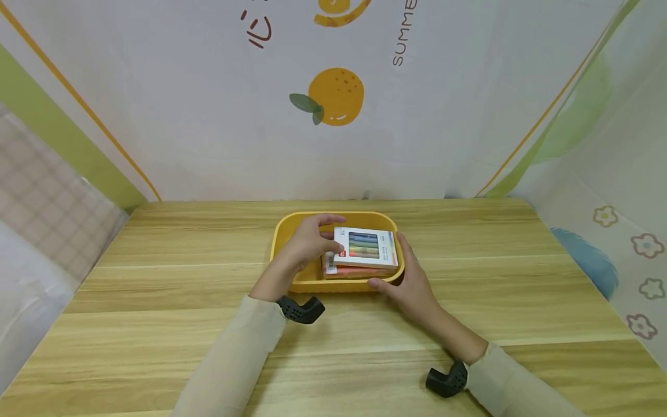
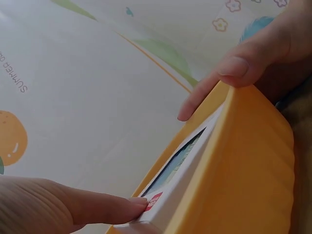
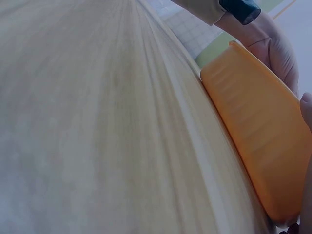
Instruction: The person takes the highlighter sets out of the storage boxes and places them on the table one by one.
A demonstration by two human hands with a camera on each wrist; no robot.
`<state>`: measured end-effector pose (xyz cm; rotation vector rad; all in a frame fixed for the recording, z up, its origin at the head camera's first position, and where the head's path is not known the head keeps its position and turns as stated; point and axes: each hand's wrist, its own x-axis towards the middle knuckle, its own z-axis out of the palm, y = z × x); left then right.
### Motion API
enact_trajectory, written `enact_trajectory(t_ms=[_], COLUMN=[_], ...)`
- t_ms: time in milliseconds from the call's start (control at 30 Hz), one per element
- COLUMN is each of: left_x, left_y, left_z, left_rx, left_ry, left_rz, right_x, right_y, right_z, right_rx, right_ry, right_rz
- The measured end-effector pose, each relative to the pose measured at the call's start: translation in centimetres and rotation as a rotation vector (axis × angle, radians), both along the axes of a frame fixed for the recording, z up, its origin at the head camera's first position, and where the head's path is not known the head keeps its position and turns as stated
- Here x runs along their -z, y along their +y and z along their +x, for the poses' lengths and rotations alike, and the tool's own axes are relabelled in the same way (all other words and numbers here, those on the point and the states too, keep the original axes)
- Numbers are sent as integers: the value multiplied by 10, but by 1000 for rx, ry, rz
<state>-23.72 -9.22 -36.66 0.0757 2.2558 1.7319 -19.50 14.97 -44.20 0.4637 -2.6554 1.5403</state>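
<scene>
A yellow plastic basket (image 1: 307, 286) stands on the table near its far side. Inside it lies a white box (image 1: 388, 240) with a window showing coloured sticks, on top of a pinkish-red package (image 1: 359, 272). My left hand (image 1: 308, 242) reaches into the basket from the left and pinches the white box's left end, thumb on the top face by a red label. In the left wrist view the thumb (image 2: 117, 207) presses that corner. My right hand (image 1: 414, 289) holds the basket's right end, thumb at the front rim and fingers along the right side.
The wooden table (image 1: 182, 330) extends around the basket. A white curtain (image 1: 443, 127) with fruit prints hangs behind the table's far edge. Black wrist cameras sit on the left wrist (image 1: 302, 310) and right wrist (image 1: 447, 379).
</scene>
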Motion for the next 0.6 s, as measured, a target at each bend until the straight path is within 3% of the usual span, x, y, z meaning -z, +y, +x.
enact_trajectory(t_ms=[600], left_x=[2], left_y=[2], left_z=[1], left_rx=[40], left_ry=[76], left_rz=[-101], right_x=[2], right_y=[0], right_z=[-1], right_rx=[-4], right_ry=[15], right_rz=[-13])
